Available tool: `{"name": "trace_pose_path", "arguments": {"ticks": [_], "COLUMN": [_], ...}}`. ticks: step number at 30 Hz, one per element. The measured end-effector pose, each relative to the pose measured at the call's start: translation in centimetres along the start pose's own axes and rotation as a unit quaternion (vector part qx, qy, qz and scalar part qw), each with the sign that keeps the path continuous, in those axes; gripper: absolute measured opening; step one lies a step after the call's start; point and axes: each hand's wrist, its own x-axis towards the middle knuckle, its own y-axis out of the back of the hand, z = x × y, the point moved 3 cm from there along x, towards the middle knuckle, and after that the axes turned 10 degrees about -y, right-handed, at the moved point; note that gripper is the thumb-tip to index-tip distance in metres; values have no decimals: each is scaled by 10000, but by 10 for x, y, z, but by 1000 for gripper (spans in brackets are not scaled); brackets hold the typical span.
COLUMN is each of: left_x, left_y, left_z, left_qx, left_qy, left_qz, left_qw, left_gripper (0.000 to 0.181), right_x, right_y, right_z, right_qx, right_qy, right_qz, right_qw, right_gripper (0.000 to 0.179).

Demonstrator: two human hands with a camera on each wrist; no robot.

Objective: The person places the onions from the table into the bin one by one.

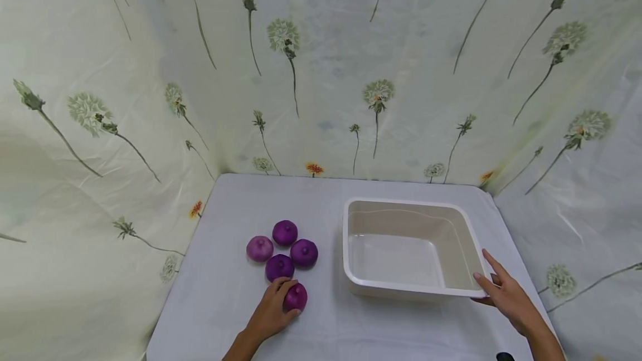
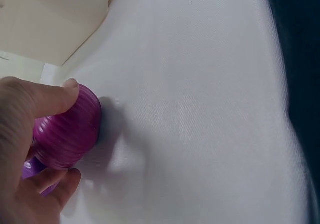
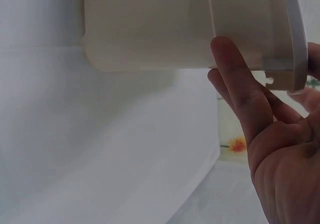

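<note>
Currently, purple onion [image 1: 297,296] left of tub [image 1: 396,261] gripped by fingers of left hand [image 1: 271,312]; tub pinched by right hand [image 1: 510,298].

Bare hands [image 1: 273,310] with slender, tapering fingers [image 3: 234,76] and slim, uncovered forearms [image 1: 544,341]

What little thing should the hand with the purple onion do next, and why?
I'd probably have the left hand bring the purple onion toward the white tub. Its thumb and fingers already grip that onion, the tub is open at the top with nothing inside, and the right hand is holding the tub's near corner.
</note>
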Motion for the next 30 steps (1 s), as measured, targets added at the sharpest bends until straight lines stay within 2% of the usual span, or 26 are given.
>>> {"name": "trace_pose_path", "arguments": {"ticks": [7, 18, 30], "left_x": [1, 2, 2], "left_y": [0, 1, 0], "left_z": [-1, 0, -2], "left_qx": [-177, -172, -310], "left_qy": [121, 11, 200], "left_qz": [-138, -36, -137], "left_qw": [9997, 9998, 9992], "left_gripper": [64, 64, 63], "right_x": [1, 2, 1], "right_y": [1, 1, 1], "right_z": [0, 2, 2], "right_qx": [-115, -87, -64], "right_qy": [21, -11, -50], "right_qz": [32, 22, -67], "right_qw": [9999, 10000, 9999], "right_gripper": [86, 86, 86]}}
